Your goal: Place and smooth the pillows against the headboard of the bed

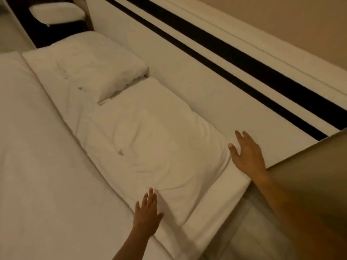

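Two white pillows lie flat in a row along the white headboard (197, 85), which carries two dark stripes. The near pillow (150, 139) is creased in its middle; the far pillow (88, 66) lies beyond it, with a corner overlapping the near one. My left hand (147, 214) is flat with fingers spread at the near pillow's front corner. At that pillow's right end, close to the headboard, my right hand (247, 154) is open with its fingers apart. Neither hand holds anything.
The white duvet (37, 156) covers the bed to the left of the pillows. A dark nightstand with a white top (58, 12) stands past the far pillow. The bed's edge (221, 209) and a beige wall corner (309, 184) are at the right.
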{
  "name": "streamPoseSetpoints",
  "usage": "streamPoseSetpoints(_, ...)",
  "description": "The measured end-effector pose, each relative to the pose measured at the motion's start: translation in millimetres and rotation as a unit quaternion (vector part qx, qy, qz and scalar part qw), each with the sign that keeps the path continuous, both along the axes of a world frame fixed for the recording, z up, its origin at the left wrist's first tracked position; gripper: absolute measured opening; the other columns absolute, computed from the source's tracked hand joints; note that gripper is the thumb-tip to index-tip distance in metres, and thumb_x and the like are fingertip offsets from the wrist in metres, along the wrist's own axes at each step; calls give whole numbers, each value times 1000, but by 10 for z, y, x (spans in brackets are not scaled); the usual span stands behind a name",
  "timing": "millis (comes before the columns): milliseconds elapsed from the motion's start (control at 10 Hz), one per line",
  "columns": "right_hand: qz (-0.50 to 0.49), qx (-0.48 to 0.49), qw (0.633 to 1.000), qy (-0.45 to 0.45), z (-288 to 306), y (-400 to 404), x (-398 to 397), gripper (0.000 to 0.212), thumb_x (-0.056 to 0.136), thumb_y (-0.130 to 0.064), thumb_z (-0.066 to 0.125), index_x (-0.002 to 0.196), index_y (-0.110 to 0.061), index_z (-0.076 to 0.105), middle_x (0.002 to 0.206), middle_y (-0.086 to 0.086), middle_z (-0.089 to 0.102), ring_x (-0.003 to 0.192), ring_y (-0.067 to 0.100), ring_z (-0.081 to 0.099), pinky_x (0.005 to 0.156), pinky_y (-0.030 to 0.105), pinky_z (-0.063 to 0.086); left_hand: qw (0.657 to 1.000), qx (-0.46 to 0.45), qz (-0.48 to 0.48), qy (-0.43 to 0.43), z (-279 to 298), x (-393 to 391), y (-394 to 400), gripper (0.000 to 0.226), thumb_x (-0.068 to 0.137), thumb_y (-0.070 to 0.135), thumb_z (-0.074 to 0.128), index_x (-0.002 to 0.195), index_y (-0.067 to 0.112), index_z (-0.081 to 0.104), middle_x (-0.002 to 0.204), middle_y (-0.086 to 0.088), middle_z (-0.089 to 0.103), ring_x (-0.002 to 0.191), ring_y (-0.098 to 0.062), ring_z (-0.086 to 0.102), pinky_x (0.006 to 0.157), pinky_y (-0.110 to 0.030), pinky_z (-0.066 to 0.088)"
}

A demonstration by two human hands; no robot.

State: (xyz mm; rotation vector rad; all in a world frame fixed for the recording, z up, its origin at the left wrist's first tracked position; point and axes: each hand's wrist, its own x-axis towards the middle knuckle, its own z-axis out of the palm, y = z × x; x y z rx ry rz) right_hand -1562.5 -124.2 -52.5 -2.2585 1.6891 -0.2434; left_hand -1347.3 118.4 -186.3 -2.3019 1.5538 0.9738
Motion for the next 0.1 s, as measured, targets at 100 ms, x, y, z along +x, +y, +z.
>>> streamPoseSetpoints(100, -34, -115, 978, -171, 1055, 647, -28, 51, 94, -40, 51, 142, -23, 48, 149, 7, 44, 138, 24, 40, 114, 44, 32, 1000, 1, -15, -21, 569, 117, -9, 73, 102, 48, 26, 154, 7, -3, 160, -9, -20, 151, -24, -6, 121, -44, 9)
